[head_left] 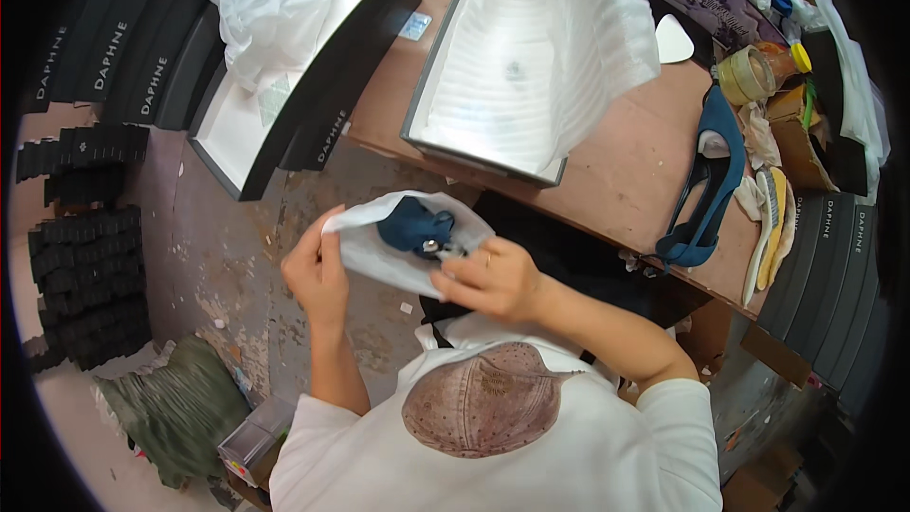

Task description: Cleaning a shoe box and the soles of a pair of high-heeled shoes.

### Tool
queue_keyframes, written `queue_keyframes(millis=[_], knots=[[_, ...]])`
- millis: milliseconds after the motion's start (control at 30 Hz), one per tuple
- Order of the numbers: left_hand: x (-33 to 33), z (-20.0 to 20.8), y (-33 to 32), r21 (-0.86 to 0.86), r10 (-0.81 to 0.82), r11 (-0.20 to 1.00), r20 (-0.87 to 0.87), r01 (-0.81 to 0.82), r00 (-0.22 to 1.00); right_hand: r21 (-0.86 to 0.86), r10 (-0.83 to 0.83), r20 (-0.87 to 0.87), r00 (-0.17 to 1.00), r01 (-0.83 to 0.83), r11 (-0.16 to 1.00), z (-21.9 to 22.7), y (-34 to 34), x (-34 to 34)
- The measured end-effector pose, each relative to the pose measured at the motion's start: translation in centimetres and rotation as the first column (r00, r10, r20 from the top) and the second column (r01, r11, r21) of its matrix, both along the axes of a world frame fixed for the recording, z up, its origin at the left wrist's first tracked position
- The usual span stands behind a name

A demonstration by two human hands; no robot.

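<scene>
A dark blue shoe (403, 224) with a shiny buckle sits partly inside a thin white bag (370, 261) in front of my body. My left hand (319, 270) pinches the bag's left edge. At the bag's right end, my right hand (495, 280) is closed by the buckle, its fingers gripping the bag's edge; whether they also hold the shoe is hidden. Beyond my hands stands an open shoebox (409, 133) lined with white foam sheet (493, 85). The matching blue shoe (701, 194) lies at the table's right side.
A black box lid (327, 85) with white tissue paper (270, 9) hangs over the table's left edge. Black shoeboxes (820, 265) line the right, others (123, 47) the left. A jar (744, 76), a yellow-capped bottle (787, 59) and insoles (773, 228) crowd the right edge of the pinkish table (607, 156).
</scene>
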State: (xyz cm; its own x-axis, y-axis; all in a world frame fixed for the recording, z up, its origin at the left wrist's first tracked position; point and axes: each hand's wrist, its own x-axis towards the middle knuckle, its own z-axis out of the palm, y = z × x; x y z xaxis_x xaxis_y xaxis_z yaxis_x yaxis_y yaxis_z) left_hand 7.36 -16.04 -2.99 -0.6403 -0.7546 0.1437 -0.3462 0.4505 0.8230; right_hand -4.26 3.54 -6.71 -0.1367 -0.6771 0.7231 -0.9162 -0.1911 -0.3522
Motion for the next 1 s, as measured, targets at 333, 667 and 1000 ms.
queue_keyframes(millis=[333, 667, 1000], knots=[[-2.2, 5.8, 0.8, -0.104, -0.209, 0.978, -0.574, 0.183, 0.792, -0.133, -0.033, 0.185, 0.982, 0.058, 0.989, 9.3, -0.2, -1.1], [-4.5, 8.0, 5.0, -0.246, -0.544, 0.837, -0.262, 0.489, 0.797, 0.320, -0.368, 0.258, 0.893, 0.280, 0.905, 15.1, 4.1, -2.9], [-8.7, 11.9, 10.1, 0.098, -0.516, 0.771, -0.484, 0.629, 0.707, 0.108, -0.293, 0.533, 0.794, 0.279, 0.954, 11.7, 7.3, -0.2]])
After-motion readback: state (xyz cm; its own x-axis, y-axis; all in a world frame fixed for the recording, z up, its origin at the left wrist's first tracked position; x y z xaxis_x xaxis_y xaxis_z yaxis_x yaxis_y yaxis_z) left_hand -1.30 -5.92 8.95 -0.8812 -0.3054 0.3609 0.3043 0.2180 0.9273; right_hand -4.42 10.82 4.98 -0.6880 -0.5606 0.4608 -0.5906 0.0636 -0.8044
